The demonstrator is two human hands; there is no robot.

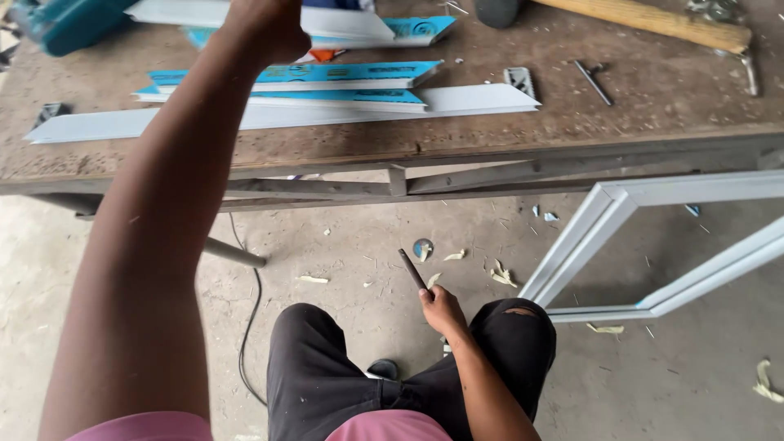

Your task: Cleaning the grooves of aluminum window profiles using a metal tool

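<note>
Left hand (268, 28) is extended over the far side of the workbench (653, 90), above the stacked white and blue-filmed profile lengths (310, 96); its grip is cut off by the frame's top edge, so whether it holds anything cannot be told. Right hand (442, 310) is closed round a thin dark rod (412, 269), possibly a punch, held low by the knee, off the bench. A white frame (621, 245) leans below the near edge.

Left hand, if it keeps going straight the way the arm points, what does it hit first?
Probably the white profile strip at the far side of the workbench; the left hand already looks over it. Depth is unclear, and the teal tool lies off to the side.
</note>
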